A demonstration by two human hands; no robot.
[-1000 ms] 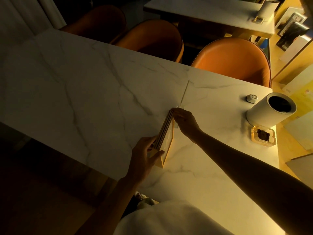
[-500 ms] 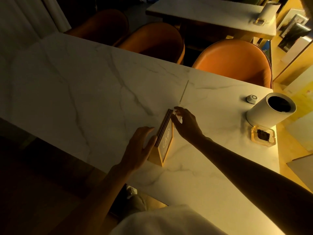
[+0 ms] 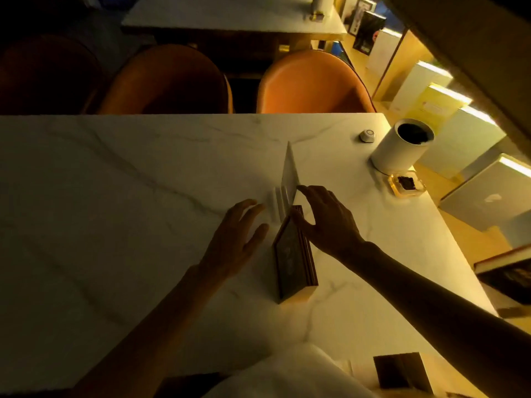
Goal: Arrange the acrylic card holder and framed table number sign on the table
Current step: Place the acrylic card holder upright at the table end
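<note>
Nearest the camera, both bare forearms reach forward over the white marble tabletop [image 3: 120, 196]. Between them stands the framed table number sign [image 3: 293, 262], upright on its edge near the middle of the tabletop, its dark wooden frame seen from above and its face turned to the left. The left hand [image 3: 232, 239] hovers just left of the sign with its fingers [image 3: 247, 208] spread and holding nothing; whether it touches the frame cannot be told. The right hand [image 3: 327, 222] arches over the sign's far top corner, thumb down against the frame and fingers loosely spread, the forefinger tip reaching the acrylic card holder [image 3: 286, 185]. That holder stands just beyond the sign, a clear upright sheet rising from a ridged, stepped clear base, nearly in line with the frame. Farther right, well apart from both, a white cylindrical container [image 3: 399, 150] with a dark opening sits beside a small amber glass ashtray [image 3: 405, 183] and a small white round device [image 3: 367, 136]. Beyond the far edge, orange chairs [image 3: 313, 84] face the tabletop.
</note>
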